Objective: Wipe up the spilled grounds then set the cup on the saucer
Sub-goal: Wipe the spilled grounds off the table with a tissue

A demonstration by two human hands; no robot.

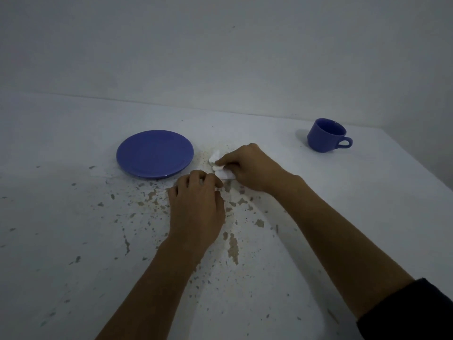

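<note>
Head view: right hand pinches white tissue, left hand curled beside, holding corner maybe. Grounds just past tissue. Cup far right, nearer right hand; saucer left.

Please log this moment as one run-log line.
step: wiping | both hands on white tissue | round blue saucer empty | blue handled cup apart, right
</note>
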